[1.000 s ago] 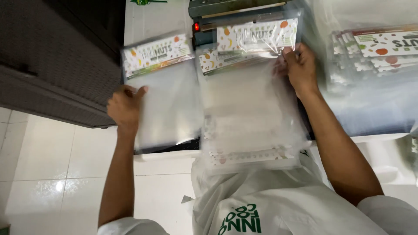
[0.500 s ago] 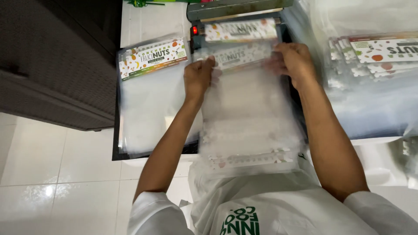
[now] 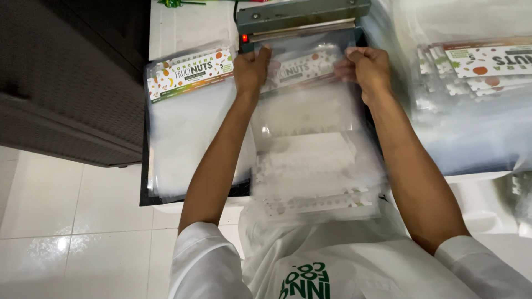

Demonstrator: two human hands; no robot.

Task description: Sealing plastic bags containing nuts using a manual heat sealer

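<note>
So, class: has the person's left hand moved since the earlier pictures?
Yes. The left hand has crossed rightward from the left stack of bags to the clear bag's top corner, near the heat sealer.

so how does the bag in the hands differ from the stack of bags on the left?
The held bag is pinched at its top corners by the left hand and right hand, top edge up against the sealer; the left stack lies untouched on the dark tray. The held bag is one and motion-blurred; the stack is several and sharp. Both are clear with a printed header.
</note>
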